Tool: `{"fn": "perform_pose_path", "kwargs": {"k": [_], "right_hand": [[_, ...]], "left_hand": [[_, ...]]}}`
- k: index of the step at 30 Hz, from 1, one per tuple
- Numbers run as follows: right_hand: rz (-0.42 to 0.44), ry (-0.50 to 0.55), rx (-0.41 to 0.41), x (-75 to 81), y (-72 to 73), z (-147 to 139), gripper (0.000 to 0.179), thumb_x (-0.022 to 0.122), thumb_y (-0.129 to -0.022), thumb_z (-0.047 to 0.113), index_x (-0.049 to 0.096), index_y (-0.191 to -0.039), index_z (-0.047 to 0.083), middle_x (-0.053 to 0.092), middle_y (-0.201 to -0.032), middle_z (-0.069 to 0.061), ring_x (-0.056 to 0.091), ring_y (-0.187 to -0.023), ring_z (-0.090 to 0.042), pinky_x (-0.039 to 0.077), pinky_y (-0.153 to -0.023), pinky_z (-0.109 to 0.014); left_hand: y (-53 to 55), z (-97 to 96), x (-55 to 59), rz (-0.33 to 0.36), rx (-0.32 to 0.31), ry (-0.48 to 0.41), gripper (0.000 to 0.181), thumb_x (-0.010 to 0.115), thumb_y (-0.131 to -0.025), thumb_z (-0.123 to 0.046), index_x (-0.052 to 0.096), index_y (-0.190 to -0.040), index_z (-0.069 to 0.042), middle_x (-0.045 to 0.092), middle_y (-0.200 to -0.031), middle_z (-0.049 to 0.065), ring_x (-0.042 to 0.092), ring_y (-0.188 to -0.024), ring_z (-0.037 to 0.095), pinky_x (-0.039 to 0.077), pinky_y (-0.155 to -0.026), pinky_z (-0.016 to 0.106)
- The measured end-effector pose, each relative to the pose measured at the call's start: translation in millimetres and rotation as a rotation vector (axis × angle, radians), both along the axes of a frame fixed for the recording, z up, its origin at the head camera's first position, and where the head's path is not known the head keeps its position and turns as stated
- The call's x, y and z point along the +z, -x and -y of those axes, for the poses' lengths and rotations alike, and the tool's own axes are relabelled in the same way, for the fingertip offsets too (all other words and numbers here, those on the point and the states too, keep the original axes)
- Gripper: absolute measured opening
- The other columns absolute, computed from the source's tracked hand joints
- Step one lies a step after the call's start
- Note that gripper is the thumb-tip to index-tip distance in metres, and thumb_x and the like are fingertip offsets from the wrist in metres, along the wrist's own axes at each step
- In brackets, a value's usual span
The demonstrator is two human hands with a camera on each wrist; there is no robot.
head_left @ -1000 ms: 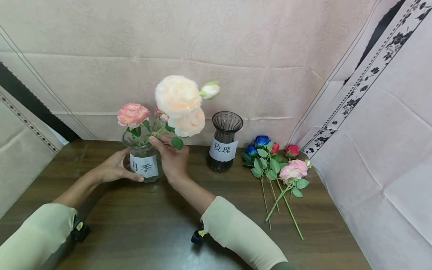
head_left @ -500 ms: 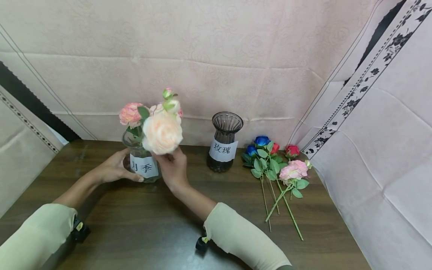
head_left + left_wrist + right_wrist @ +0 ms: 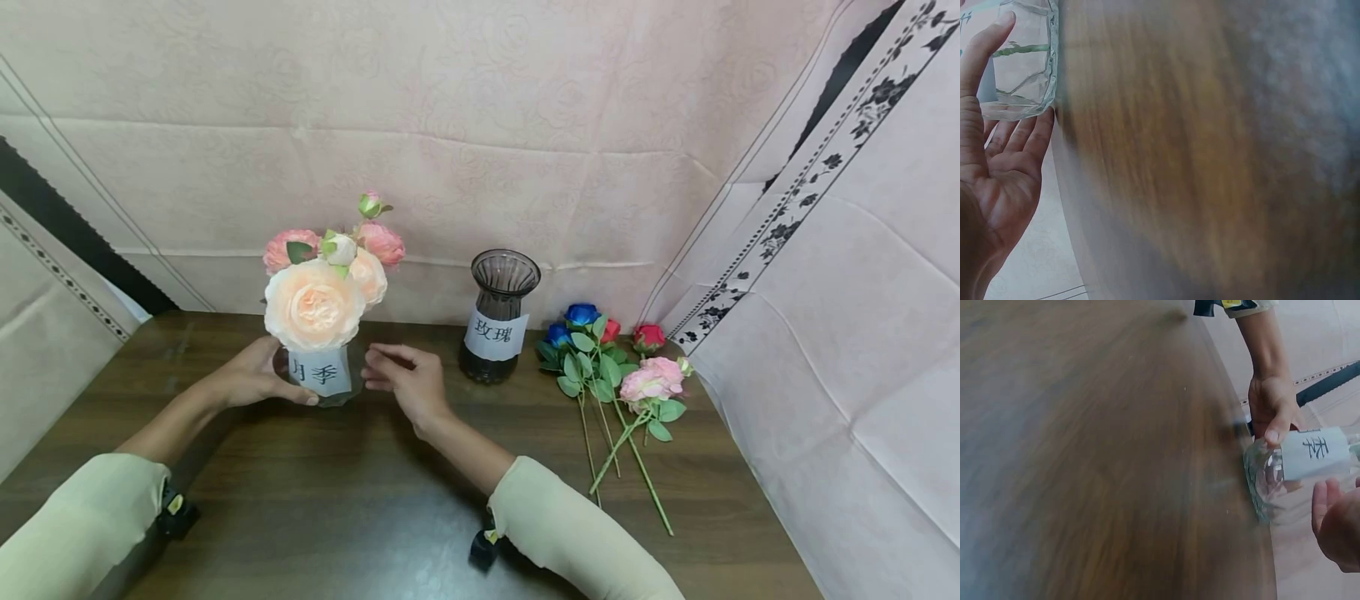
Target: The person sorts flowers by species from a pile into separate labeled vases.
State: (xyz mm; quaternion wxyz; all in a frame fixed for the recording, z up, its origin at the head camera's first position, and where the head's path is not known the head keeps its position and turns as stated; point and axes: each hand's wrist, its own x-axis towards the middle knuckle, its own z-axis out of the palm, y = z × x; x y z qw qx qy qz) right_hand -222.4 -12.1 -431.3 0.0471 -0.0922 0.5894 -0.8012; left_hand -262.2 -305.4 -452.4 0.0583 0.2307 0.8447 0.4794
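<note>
A clear glass vase [image 3: 347, 395] with a white label [image 3: 320, 371] stands on the table, and my left hand [image 3: 251, 375] grips its left side, thumb across the front. In the left wrist view, green stems show through the glass [image 3: 1032, 78]. A large cream flower [image 3: 315, 304] with a smaller bloom and a white bud leans over the rim and hides it. Behind it are pink flowers [image 3: 382, 242] in the same vase. Just right of the vase is my right hand [image 3: 411, 385], fingers loosely bent, holding nothing. In the right wrist view this hand [image 3: 1341, 525] is apart from the glass.
A dark grey glass vase [image 3: 498, 279] with a white label stands to the right. Beyond it lie artificial flowers on the table: blue roses [image 3: 582, 313], red roses [image 3: 648, 335] and a pink flower [image 3: 652, 379], stems pointing forward. Patterned cloth [image 3: 465, 125] hangs behind.
The cream flower has moved left and down into the clear vase. My right hand has let go of its stem and drawn back to the right. My left hand stays on the vase.
</note>
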Motion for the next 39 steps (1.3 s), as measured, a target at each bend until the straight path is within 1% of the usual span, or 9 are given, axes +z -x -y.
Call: {"fn": "perform_pose_path", "kwargs": {"k": [3, 5, 10, 14, 20, 25, 31, 36, 39], "right_hand": [[0.025, -0.02, 0.03, -2.3, -0.3, -11, 0.025, 0.075, -0.106, 0.0, 0.078, -0.129, -0.01, 0.079, -0.126, -0.036, 0.082, -0.084, -0.013, 0.071, -0.089, -0.043], [0.034, -0.044, 0.04, -2.9, -0.8, -19, 0.026, 0.075, -0.106, 0.001, 0.078, -0.129, -0.01, 0.078, -0.127, -0.037, 0.082, -0.085, -0.013, 0.071, -0.091, -0.044], [0.046, -0.095, 0.034, -3.2, -0.6, -36, 0.025, 0.077, -0.107, 0.006, 0.08, -0.127, -0.009, 0.081, -0.119, -0.034, 0.084, -0.087, -0.015, 0.07, -0.094, -0.047], [0.063, -0.123, 0.029, -3.2, 0.0, -50, 0.024, 0.077, -0.108, 0.009, 0.081, -0.125, -0.007, 0.082, -0.118, -0.033, 0.085, -0.089, -0.017, 0.07, -0.095, -0.047], [0.109, -0.152, 0.021, -3.7, -0.3, -71, 0.024, 0.078, -0.107, 0.012, 0.082, -0.124, -0.005, 0.082, -0.12, -0.031, 0.087, -0.095, -0.023, 0.07, -0.096, -0.046], [0.124, -0.154, 0.016, -6.0, 0.1, -85, 0.027, 0.078, -0.108, 0.014, 0.08, -0.125, -0.007, 0.084, -0.115, -0.026, 0.086, -0.093, -0.019, 0.07, -0.097, -0.046], [0.157, -0.147, 0.015, -5.5, -3.4, -101, 0.035, 0.075, -0.11, 0.015, 0.075, -0.133, -0.011, 0.086, -0.11, -0.018, 0.086, -0.092, -0.017, 0.07, -0.095, -0.043], [0.179, -0.167, 0.017, -3.9, -8.1, -116, 0.039, 0.074, -0.111, 0.017, 0.072, -0.137, -0.012, 0.084, -0.119, -0.025, 0.086, -0.095, -0.019, 0.07, -0.096, -0.043], [0.185, -0.175, 0.011, -3.0, -10.6, -125, 0.04, 0.073, -0.111, 0.017, 0.071, -0.137, -0.013, 0.083, -0.122, -0.026, 0.086, -0.096, -0.02, 0.07, -0.097, -0.044]], "left_hand": [[-0.1, -0.2, 1.0, 0.007, 0.004, 0.012, 0.11, 0.105, -0.078, -0.01, 0.04, -0.167, -0.004, 0.066, -0.153, 0.02, 0.069, -0.126, 0.004, 0.057, -0.104, 0.022], [-0.4, 0.2, 1.7, 0.011, 0.011, 0.032, 0.108, 0.104, -0.079, -0.012, 0.041, -0.166, -0.002, 0.069, -0.148, 0.022, 0.07, -0.123, 0.007, 0.058, -0.102, 0.023], [-0.3, 1.9, 1.7, 0.021, 0.028, 0.06, 0.103, 0.104, -0.08, -0.013, 0.044, -0.163, 0.001, 0.074, -0.14, 0.023, 0.073, -0.118, 0.011, 0.059, -0.099, 0.024], [0.3, 2.2, 0.7, 0.019, 0.029, 0.064, 0.102, 0.104, -0.08, -0.013, 0.045, -0.163, 0.0, 0.074, -0.141, 0.021, 0.073, -0.118, 0.009, 0.059, -0.1, 0.024], [-0.7, 0.8, 2.1, 0.017, 0.024, 0.053, 0.101, 0.103, -0.08, -0.012, 0.045, -0.162, 0.001, 0.074, -0.14, 0.024, 0.073, -0.117, 0.007, 0.059, -0.099, 0.024], [-1.8, 0.6, 3.6, 0.02, 0.026, 0.057, 0.104, 0.103, -0.08, -0.012, 0.043, -0.164, 0.001, 0.072, -0.143, 0.024, 0.072, -0.12, 0.012, 0.058, -0.1, 0.024], [-1.5, 1.7, 2.5, 0.027, 0.035, 0.068, 0.106, 0.103, -0.08, -0.012, 0.041, -0.166, 0.0, 0.071, -0.145, 0.024, 0.07, -0.124, 0.022, 0.058, -0.099, 0.024], [-1.1, 1.0, 3.1, 0.03, 0.038, 0.073, 0.105, 0.103, -0.08, -0.013, 0.042, -0.165, 0.001, 0.072, -0.145, 0.024, 0.07, -0.127, 0.028, 0.058, -0.099, 0.024], [-1.2, 0.3, 3.8, 0.034, 0.041, 0.076, 0.104, 0.103, -0.08, -0.014, 0.044, -0.164, 0.002, 0.073, -0.143, 0.024, 0.071, -0.126, 0.027, 0.058, -0.099, 0.024]]}}
